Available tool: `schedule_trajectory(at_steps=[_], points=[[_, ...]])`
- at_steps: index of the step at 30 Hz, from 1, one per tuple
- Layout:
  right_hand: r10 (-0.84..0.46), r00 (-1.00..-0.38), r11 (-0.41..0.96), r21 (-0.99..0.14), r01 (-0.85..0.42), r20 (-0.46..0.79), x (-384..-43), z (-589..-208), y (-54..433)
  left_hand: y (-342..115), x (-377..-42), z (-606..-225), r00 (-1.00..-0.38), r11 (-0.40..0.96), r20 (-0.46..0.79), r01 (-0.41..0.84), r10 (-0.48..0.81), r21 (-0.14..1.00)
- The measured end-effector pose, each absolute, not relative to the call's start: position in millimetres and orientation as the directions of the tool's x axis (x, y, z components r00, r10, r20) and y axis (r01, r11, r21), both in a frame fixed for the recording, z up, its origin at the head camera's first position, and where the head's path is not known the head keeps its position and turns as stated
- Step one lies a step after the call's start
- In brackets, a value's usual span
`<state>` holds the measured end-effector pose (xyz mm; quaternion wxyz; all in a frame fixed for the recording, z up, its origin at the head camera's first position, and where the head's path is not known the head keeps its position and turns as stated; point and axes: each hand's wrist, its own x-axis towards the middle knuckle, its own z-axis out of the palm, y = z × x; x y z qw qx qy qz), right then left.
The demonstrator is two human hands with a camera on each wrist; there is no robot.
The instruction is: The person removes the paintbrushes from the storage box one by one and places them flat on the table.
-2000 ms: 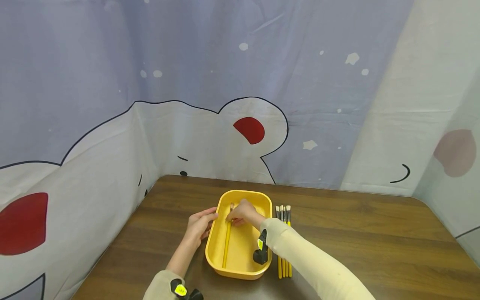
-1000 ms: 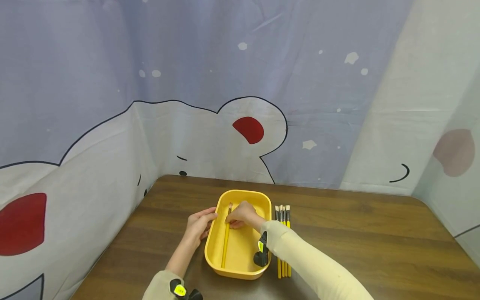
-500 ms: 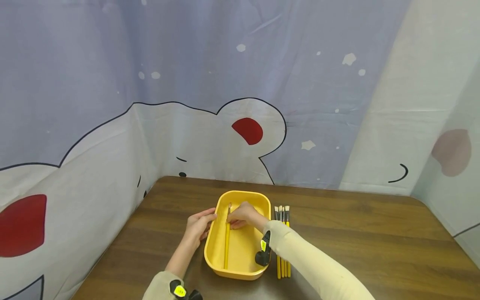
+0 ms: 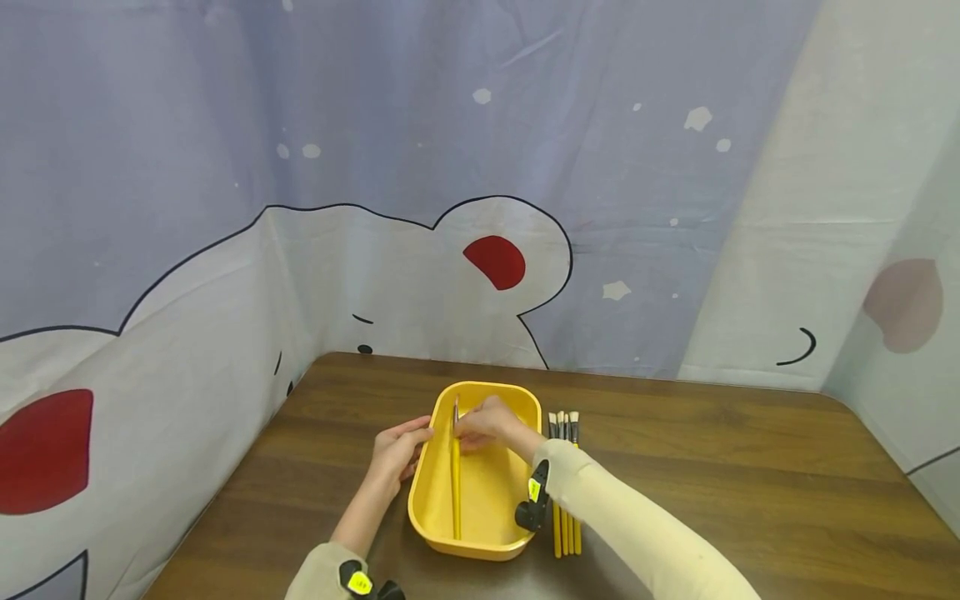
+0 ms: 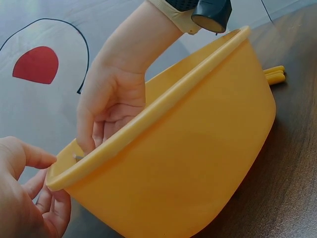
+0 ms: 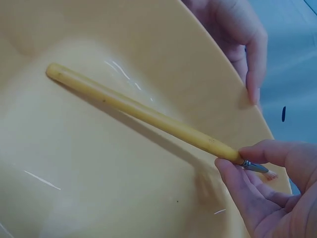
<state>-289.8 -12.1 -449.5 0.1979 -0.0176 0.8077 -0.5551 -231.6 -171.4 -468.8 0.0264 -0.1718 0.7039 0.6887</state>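
My right hand (image 4: 489,422) reaches inside a yellow plastic tub (image 4: 491,500). Between thumb and fingers it pinches a yellow-handled paintbrush (image 6: 143,114) close to the metal ferrule. The brush's bristle end is raised towards the tub's far left, while its handle end points towards the near end, over the floor. At the upper left of the tub, my left hand (image 5: 22,193) grips the rim, with thumb and fingers at the edge. In the left wrist view the tub wall hides most of the brush.
Several more yellow-handled paintbrushes (image 4: 557,529) lie side by side on the brown wooden table (image 4: 712,467), just right of the tub, bristles away from me. My right sleeve (image 4: 645,525) passes over them. A printed curtain (image 4: 637,167) hangs behind the table.
The bristle end of the paintbrush has risen and shifted away from me, along with my right hand. The right wrist has swung slightly right. My left hand and the tub stay nearly still.
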Motion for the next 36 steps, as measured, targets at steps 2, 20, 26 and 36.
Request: schedule_trajectory(at_steps=[2, 20, 26, 36], points=[[-0.257, -0.919, 0.378, -0.907, 0.188, -0.297, -289.2, -446.6, -10.3, -171.2, -231.5, -468.7, -0.940, -0.007, -0.274, -0.278, -0.205, 0.960], [-0.303, -0.918, 0.394, -0.911, 0.124, -0.256, -289.0, -433.5, 9.6, -171.2, -231.1, -468.8, -0.941, 0.001, -0.271, -0.277, -0.205, 0.961], [-0.317, -0.914, 0.377, -0.918, 0.123, -0.253, -289.8, -431.1, 13.7, -171.4, -230.6, -468.8, -0.940, -0.003, -0.273, -0.278, -0.204, 0.961], [-0.307, -0.911, 0.378, -0.914, 0.148, -0.274, -290.1, -423.2, 23.8, -171.5, -230.1, -468.0, -0.944, -0.007, -0.265, -0.269, -0.195, 0.963]])
